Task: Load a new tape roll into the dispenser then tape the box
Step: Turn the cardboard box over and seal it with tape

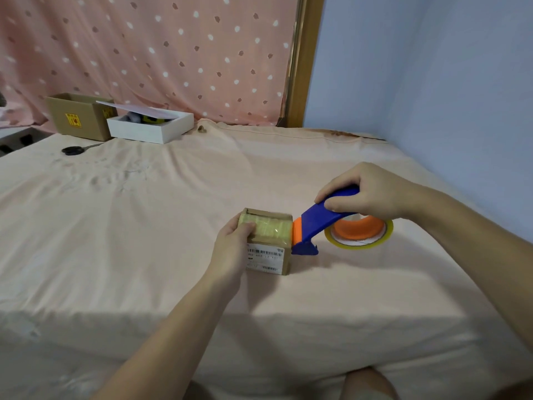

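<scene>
A small brown cardboard box (269, 255) with a barcode label on its front stands on the pink sheet. Yellowish clear tape covers its top. My left hand (230, 249) grips the box's left side, thumb on the taped top. My right hand (366, 192) is closed around the blue handle of a tape dispenser (314, 223). The dispenser's orange roller and blue blade end press against the box's right top edge. A clear tape roll (360, 239) sits on the dispenser's orange hub, resting low near the sheet.
A bed with a pink sheet (173, 226) carries everything. At the back left stand an open brown carton (78, 116) and a white box (150, 128) with a loose lid. Black scissors (73, 150) lie nearby. A blue wall (432, 67) rises at the right.
</scene>
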The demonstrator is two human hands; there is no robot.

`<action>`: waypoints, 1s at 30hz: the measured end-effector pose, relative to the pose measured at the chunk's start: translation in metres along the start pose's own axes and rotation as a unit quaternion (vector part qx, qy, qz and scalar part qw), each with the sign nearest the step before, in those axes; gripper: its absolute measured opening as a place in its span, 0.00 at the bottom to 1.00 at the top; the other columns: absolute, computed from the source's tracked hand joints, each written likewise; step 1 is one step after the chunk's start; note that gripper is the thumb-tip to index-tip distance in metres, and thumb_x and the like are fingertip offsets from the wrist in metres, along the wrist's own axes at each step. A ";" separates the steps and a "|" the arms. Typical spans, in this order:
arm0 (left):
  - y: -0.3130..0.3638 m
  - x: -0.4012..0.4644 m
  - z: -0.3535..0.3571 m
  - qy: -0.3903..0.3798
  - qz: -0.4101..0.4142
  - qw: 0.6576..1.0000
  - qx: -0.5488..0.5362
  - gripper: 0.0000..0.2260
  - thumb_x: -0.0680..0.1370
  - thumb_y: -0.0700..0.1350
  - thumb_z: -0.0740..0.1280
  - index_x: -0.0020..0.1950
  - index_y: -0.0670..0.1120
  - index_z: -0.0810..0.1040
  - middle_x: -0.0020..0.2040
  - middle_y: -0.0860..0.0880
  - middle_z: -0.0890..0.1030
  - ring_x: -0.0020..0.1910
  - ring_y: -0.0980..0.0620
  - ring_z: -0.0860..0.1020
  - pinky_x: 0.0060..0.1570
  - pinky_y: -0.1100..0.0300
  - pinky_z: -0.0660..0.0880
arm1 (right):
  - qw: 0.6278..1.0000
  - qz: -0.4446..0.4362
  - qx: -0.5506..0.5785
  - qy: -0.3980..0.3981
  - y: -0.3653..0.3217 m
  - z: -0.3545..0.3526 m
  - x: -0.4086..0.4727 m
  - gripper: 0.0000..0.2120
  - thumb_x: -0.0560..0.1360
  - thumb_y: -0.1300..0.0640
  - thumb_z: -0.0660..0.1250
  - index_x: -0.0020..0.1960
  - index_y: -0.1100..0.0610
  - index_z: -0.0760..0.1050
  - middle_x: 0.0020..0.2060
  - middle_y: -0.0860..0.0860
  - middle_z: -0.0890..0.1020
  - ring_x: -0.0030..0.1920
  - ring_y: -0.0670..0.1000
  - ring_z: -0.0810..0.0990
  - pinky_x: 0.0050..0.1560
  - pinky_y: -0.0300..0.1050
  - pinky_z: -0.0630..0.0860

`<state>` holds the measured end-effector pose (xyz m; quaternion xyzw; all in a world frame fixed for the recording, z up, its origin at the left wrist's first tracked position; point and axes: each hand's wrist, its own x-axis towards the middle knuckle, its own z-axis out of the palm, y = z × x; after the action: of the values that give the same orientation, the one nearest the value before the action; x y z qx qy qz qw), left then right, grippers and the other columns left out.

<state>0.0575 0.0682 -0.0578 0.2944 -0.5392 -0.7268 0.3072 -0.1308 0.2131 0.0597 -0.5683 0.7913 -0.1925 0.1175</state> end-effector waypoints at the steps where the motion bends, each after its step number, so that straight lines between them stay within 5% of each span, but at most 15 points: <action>1: 0.000 0.000 0.001 -0.002 0.002 1.000 -0.005 0.12 0.82 0.39 0.59 0.52 0.45 0.83 0.37 0.49 0.83 0.35 0.50 0.80 0.34 0.59 0.73 | 1.000 -0.011 -0.022 -0.004 0.001 0.009 -0.003 0.06 0.73 0.54 0.73 0.49 0.49 0.88 0.43 0.39 0.86 0.46 0.36 0.82 0.44 0.28 0.72; 3: 0.000 0.000 0.001 -0.010 0.006 1.000 -0.002 0.13 0.82 0.39 0.58 0.54 0.44 0.83 0.38 0.49 0.84 0.35 0.52 0.80 0.34 0.60 0.74 | 1.000 -0.002 0.003 0.030 0.009 0.017 -0.006 0.06 0.73 0.58 0.73 0.47 0.50 0.88 0.43 0.40 0.87 0.48 0.36 0.82 0.46 0.28 0.72; 5: -0.002 0.001 -0.001 -0.015 0.006 1.000 -0.005 0.13 0.83 0.39 0.58 0.57 0.44 0.83 0.42 0.47 0.85 0.36 0.52 0.82 0.34 0.61 0.75 | 0.994 0.019 0.083 0.063 0.019 0.015 -0.008 0.08 0.75 0.62 0.72 0.47 0.52 0.88 0.44 0.44 0.88 0.49 0.43 0.84 0.50 0.37 0.77; 11: -0.009 0.001 -0.004 -0.024 0.027 0.999 0.011 0.13 0.83 0.42 0.59 0.59 0.46 0.83 0.47 0.44 0.87 0.41 0.52 0.83 0.43 0.56 0.76 | 0.970 0.082 0.217 0.071 0.057 0.017 -0.017 0.08 0.73 0.54 0.72 0.48 0.51 0.88 0.48 0.56 0.87 0.46 0.62 0.81 0.48 0.58 0.76; 13: -0.011 -0.001 -0.006 -0.034 0.036 0.999 0.018 0.13 0.83 0.44 0.59 0.57 0.49 0.84 0.51 0.42 0.87 0.44 0.50 0.83 0.48 0.53 0.76 | 0.931 0.103 0.327 0.124 0.071 0.014 -0.022 0.08 0.77 0.58 0.69 0.49 0.54 0.88 0.50 0.61 0.86 0.40 0.55 0.80 0.43 0.50 0.75; 16: -0.013 -0.001 -0.010 -0.043 0.043 0.998 0.020 0.13 0.83 0.44 0.60 0.56 0.50 0.84 0.48 0.46 0.87 0.45 0.50 0.83 0.49 0.51 0.75 | 0.853 0.172 0.465 0.165 0.089 0.020 -0.032 0.11 0.78 0.56 0.66 0.46 0.54 0.87 0.38 0.56 0.79 0.27 0.47 0.71 0.25 0.37 0.67; 18: -0.012 0.000 -0.010 -0.042 0.044 0.998 0.021 0.12 0.83 0.44 0.60 0.56 0.48 0.84 0.47 0.46 0.86 0.45 0.49 0.82 0.49 0.51 0.75 | 0.776 0.238 0.560 0.166 0.097 0.023 -0.037 0.10 0.71 0.48 0.72 0.42 0.56 0.84 0.32 0.52 0.71 0.25 0.47 0.67 0.25 0.37 0.64; 21: -0.010 0.001 -0.009 -0.030 0.043 0.998 0.023 0.12 0.83 0.46 0.61 0.55 0.47 0.84 0.46 0.45 0.87 0.45 0.48 0.82 0.48 0.52 0.75 | 0.648 0.300 0.678 0.175 0.099 0.032 -0.039 0.21 0.69 0.41 0.73 0.47 0.58 0.77 0.27 0.51 0.77 0.25 0.51 0.78 0.32 0.41 0.78; 23: -0.007 0.001 -0.007 -0.025 0.042 0.999 0.025 0.13 0.83 0.49 0.62 0.55 0.47 0.85 0.50 0.42 0.88 0.46 0.48 0.83 0.50 0.51 0.76 | 0.601 0.282 0.738 0.122 0.092 0.043 -0.035 0.26 0.75 0.39 0.68 0.56 0.63 0.78 0.36 0.56 0.87 0.36 0.56 0.88 0.43 0.48 0.84; 25: -0.006 0.001 -0.007 -0.026 0.038 0.999 0.029 0.13 0.84 0.51 0.62 0.56 0.47 0.85 0.53 0.41 0.88 0.51 0.45 0.85 0.53 0.51 0.77 | 0.605 0.269 0.745 0.085 0.088 0.057 -0.030 0.29 0.76 0.41 0.68 0.68 0.61 0.78 0.61 0.63 0.84 0.62 0.63 0.84 0.70 0.57 0.73; 26: -0.006 0.001 -0.008 -0.030 0.039 0.998 0.031 0.14 0.84 0.51 0.62 0.57 0.47 0.84 0.53 0.42 0.88 0.53 0.43 0.86 0.54 0.51 0.77 | 0.620 0.266 0.733 0.085 0.088 0.060 -0.029 0.29 0.75 0.43 0.70 0.71 0.57 0.76 0.67 0.63 0.80 0.68 0.65 0.79 0.75 0.60 0.66; 30: -0.006 -0.002 -0.017 -0.095 0.027 0.993 0.070 0.17 0.82 0.57 0.63 0.61 0.49 0.83 0.55 0.46 0.88 0.57 0.45 0.85 0.59 0.51 0.77 | 0.651 0.253 0.707 0.108 0.098 0.068 -0.034 0.31 0.71 0.47 0.74 0.72 0.55 0.76 0.70 0.59 0.79 0.71 0.61 0.77 0.76 0.64 0.64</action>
<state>0.0708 0.0611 -0.0677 0.2303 -0.6235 -0.7031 0.2529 -0.1758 0.2606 -0.0457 -0.0660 0.5355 -0.7165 0.4422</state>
